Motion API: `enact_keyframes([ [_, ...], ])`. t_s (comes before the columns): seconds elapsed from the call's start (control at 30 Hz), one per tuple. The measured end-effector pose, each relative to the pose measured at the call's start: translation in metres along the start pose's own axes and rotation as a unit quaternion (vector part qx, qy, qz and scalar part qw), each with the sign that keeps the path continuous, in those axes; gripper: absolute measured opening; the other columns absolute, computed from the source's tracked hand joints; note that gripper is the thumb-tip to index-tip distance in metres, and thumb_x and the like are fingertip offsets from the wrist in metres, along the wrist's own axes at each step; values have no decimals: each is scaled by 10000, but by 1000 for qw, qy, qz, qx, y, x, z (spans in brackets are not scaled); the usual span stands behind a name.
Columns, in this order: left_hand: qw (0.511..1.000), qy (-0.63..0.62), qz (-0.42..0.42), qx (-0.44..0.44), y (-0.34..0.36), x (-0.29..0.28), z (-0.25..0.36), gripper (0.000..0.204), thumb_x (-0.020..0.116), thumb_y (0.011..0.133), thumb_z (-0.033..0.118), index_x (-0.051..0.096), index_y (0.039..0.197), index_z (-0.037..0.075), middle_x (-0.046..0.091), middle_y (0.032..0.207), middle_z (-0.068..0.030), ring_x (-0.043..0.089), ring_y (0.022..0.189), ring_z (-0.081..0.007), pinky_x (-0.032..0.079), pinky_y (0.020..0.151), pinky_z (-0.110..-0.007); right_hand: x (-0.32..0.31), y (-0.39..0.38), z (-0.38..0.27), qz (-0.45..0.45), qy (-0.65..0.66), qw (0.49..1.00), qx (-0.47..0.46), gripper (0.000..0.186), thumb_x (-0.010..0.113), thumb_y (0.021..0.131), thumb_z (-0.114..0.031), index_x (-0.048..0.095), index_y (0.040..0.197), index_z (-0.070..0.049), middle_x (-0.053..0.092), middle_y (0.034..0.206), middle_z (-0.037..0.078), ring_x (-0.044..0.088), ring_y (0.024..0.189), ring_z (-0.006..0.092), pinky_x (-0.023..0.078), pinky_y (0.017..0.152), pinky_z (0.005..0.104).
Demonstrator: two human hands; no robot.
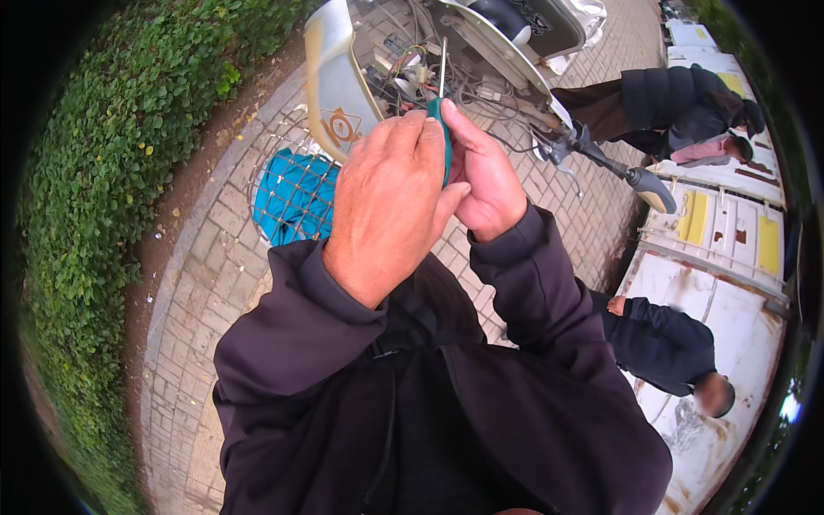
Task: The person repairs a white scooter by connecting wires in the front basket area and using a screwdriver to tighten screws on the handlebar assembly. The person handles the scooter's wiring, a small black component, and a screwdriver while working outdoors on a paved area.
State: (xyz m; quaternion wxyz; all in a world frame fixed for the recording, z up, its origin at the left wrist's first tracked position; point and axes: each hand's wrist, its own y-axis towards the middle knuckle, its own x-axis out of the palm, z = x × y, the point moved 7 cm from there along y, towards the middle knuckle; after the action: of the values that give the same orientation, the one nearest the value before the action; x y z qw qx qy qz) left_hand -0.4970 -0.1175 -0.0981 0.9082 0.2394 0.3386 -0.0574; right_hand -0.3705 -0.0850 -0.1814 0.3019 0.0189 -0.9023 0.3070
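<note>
A screwdriver with a teal handle [438,116] points upward at the centre, its thin metal shaft over a tangle of wires and connectors [407,77] inside the scooter's opened front. Both my hands grip the handle: my left hand [386,202] covers it from the left, back upward and fingers curled, while my right hand [487,184] is wrapped round it from the right, thumb on top. The pale front panel [330,73] with an orange emblem stands just left of the wiring. Part of the handle and most fingertips are hidden.
A wire basket holding blue cloth [287,197] is at left. The handlebar grip [645,184] juts right. Beyond the paving [197,266] are a hedge [94,172] on the left and rusty white panels [704,283] on the right, with people in dark jackets [665,99] near them.
</note>
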Motion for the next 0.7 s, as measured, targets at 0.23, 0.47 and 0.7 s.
enact_keyframes([
  [0.23, 997, -14, 32, -64, 18, 4, -20, 456, 713, 862, 83, 629, 1287, -60, 656, 1129, -228, 669, 1041, -417, 564, 871, -488, 8, 17, -24, -13, -126, 991, -43, 284, 625, 1104, -316, 696, 1117, -41, 737, 990, 40, 721, 871, 124, 596, 763, 289],
  [0.47, 985, -85, 67, -131, 42, 12, -50, 357, 636, 886, 147, 666, 1177, -57, 663, 1030, -263, 661, 924, -476, 545, 826, -534, 21, 45, -38, -70, -194, 972, -109, 301, 626, 1107, -340, 692, 1060, -50, 700, 915, 9, 643, 768, 71, 526, 673, 257],
  [0.7, 988, -75, 78, -114, 55, 17, -66, 312, 685, 895, 197, 693, 1035, -81, 698, 960, -297, 692, 899, -487, 562, 816, -563, 24, 64, -38, -70, -167, 976, -121, 290, 610, 1115, -313, 690, 1051, -41, 701, 871, 3, 656, 743, 84, 528, 660, 261],
])
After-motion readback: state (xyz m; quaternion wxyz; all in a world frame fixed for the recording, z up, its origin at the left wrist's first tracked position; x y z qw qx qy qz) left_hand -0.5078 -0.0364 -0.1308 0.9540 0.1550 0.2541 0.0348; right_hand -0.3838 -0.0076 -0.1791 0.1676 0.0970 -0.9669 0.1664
